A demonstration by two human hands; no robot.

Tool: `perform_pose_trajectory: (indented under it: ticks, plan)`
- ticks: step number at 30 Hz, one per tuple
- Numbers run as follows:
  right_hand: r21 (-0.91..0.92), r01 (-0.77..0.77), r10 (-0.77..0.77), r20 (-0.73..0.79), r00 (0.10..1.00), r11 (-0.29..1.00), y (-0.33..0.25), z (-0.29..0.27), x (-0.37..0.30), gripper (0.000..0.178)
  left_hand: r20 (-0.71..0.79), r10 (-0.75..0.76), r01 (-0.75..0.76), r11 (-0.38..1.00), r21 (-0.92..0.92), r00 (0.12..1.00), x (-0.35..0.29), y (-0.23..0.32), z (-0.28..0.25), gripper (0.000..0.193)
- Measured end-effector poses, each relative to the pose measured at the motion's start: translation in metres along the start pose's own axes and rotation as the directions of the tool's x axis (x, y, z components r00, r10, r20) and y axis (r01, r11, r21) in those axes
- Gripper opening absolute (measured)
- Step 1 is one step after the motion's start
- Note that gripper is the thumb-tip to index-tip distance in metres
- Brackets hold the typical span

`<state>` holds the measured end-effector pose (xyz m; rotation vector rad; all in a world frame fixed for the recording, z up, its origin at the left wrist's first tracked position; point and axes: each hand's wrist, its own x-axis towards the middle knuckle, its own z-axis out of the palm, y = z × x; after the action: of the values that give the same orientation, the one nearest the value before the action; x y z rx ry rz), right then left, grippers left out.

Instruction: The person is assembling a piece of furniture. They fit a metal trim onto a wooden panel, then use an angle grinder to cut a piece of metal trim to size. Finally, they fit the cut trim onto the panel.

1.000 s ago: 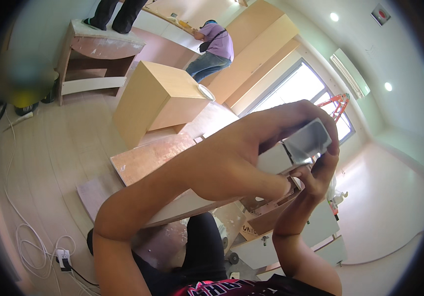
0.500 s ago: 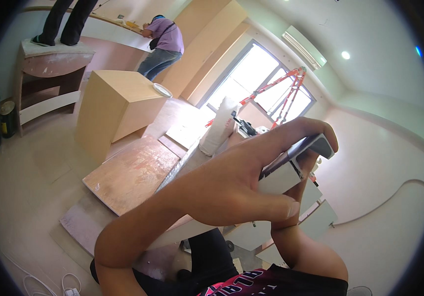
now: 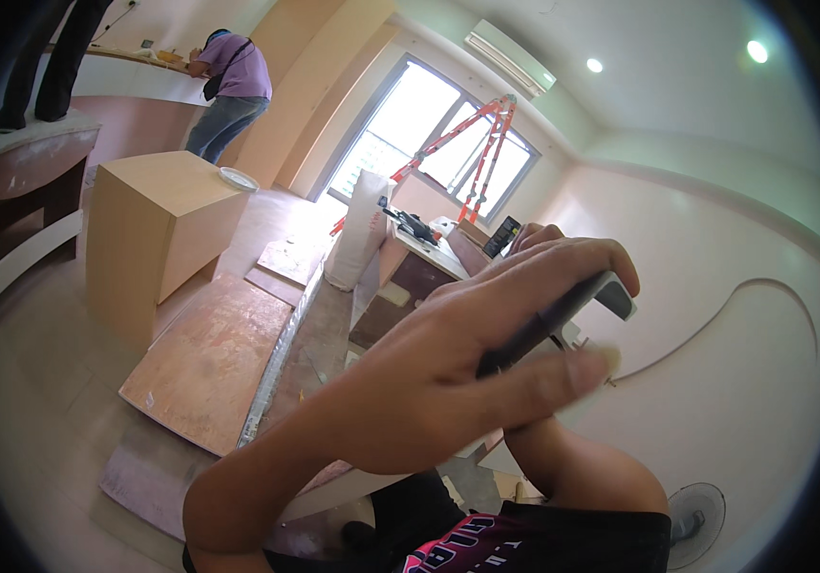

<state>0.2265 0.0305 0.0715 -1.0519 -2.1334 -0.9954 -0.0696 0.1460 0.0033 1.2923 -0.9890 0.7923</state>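
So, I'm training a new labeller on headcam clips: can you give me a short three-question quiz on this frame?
1. True or false: the left hand grips a flat dark device.
2. What stands by the window? A) an orange ladder B) a blue bicycle C) a green sofa
3. Fill in: a white plate lies on the light wooden ____.

Key: 1 true; 2 A; 3 cabinet. The right hand shows only fingertips behind the device.
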Motion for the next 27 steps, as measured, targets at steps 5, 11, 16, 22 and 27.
perform_pose_trajectory:
  ticks: [5, 11, 16, 22, 27]
  plan:
    - [-0.051, 0.072, -0.071, 0.008, 0.997, 0.996, -0.004, -0.014, 0.014, 0.104, -0.006, -0.010, 0.010, 0.998, -0.065, 1.000, 0.008, 0.001, 0.008, 0.057]
    - [-0.048, -0.018, 0.014, -0.095, 0.995, 0.999, -0.021, -0.005, 0.033, 0.089, -0.116, 0.149, -0.167, 0.972, -0.168, 0.982, 0.021, -0.005, 0.030, 0.087]
    - [0.232, 0.014, -0.012, -0.013, 1.000, 0.973, -0.037, 0.004, 0.069, 0.072, -0.138, 0.298, -0.315, 0.941, -0.123, 0.944, 0.030, -0.010, 0.027, 0.086]
    - [0.189, 0.005, -0.008, 0.016, 1.000, 0.982, -0.045, -0.018, 0.079, 0.080, -0.181, 0.304, -0.300, 0.953, 0.050, 0.935, 0.033, -0.001, 0.030, 0.067]
    - [0.147, -0.260, 0.256, 0.047, 0.966, 0.954, -0.050, -0.037, 0.057, 0.106, -0.112, 0.466, -0.474, 0.879, -0.049, 0.877, 0.058, -0.026, 0.037, 0.056]
